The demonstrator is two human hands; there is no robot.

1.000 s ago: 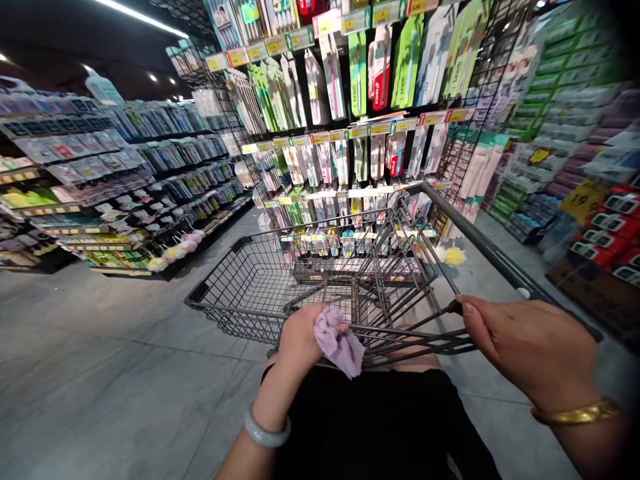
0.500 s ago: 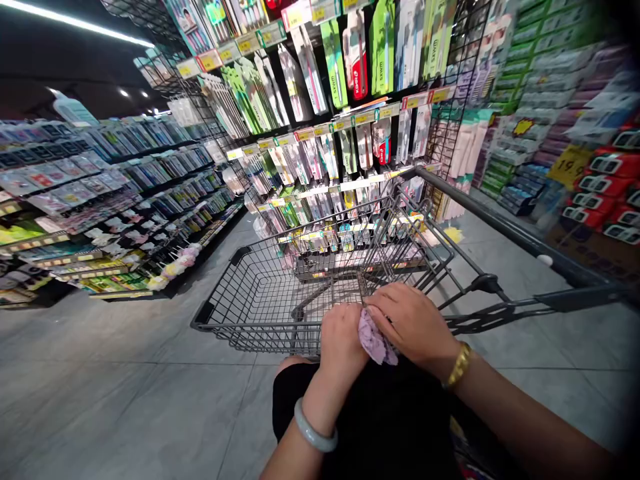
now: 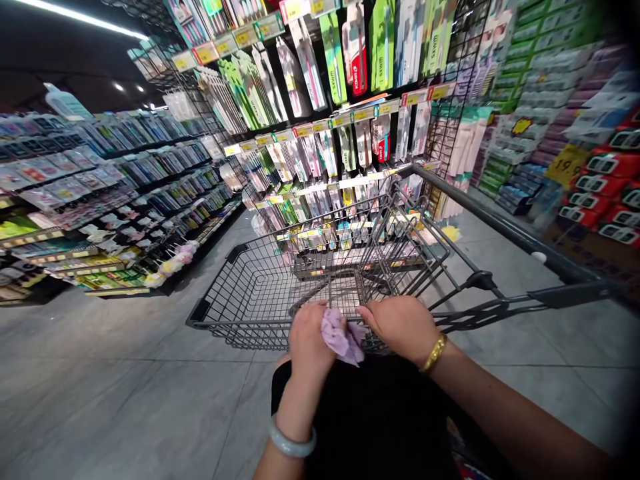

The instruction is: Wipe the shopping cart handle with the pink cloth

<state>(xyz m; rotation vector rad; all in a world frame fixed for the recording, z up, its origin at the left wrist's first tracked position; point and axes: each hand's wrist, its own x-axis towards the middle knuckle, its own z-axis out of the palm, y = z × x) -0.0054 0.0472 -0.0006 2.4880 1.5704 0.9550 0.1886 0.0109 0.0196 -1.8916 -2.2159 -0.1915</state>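
Observation:
A crumpled light-purple cloth [image 3: 341,335] is held in my left hand [image 3: 311,340], whose fingers close over the near side rim of the shopping cart [image 3: 215,325]. To the right of the cloth, my right hand [image 3: 403,328] is at the same rim, its thumb pointing left toward the cloth. The fingers of my right hand curl down out of sight, so what they hold is hidden. A pale bangle circles my left wrist and a gold bracelet my right one.
Behind the cart stands a rack of packaged toothbrushes [image 3: 356,50]. More stocked shelves [image 3: 165,180] run along the left. Stacked boxes [image 3: 600,190] are at the right. The cart's handle [image 3: 490,217] extends toward the right over grey floor tiles [image 3: 125,380].
My hands have moved apart. My left hand has shifted left with the cloth, and my right hand has come away from the cloth. The view has shifted slightly.

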